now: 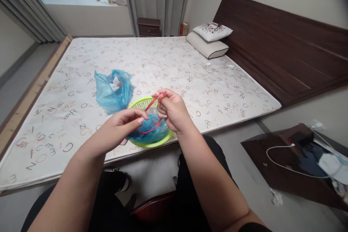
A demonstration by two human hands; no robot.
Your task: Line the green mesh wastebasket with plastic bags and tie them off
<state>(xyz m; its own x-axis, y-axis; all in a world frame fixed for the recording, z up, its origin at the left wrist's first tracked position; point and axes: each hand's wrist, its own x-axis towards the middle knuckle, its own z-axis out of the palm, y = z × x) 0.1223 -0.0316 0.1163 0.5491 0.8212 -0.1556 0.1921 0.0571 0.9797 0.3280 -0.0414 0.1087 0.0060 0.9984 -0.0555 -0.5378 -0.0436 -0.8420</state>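
Observation:
Red string (151, 104) runs between my two hands, above a yellow-green plastic basket (152, 145) at the mattress edge. My right hand (174, 110) is closed, with some of the string looped around its fingers. My left hand (122, 127) is closed in a pinch on the string, near the basket's left side. Inside the basket lies a blue plastic bag (152, 136), with part of the string hanging across it. Another blue plastic bag (112, 94) sits crumpled and open behind my left hand, with something white inside.
The mattress (152, 54) has a letter print. Two cushions (210, 40) are stacked by the dark headboard (272, 40). A clear bag or cable (217, 66) lies near them. At right stands a dark nightstand (282, 166) with a white cable and cloth. A small cabinet (149, 27) is behind.

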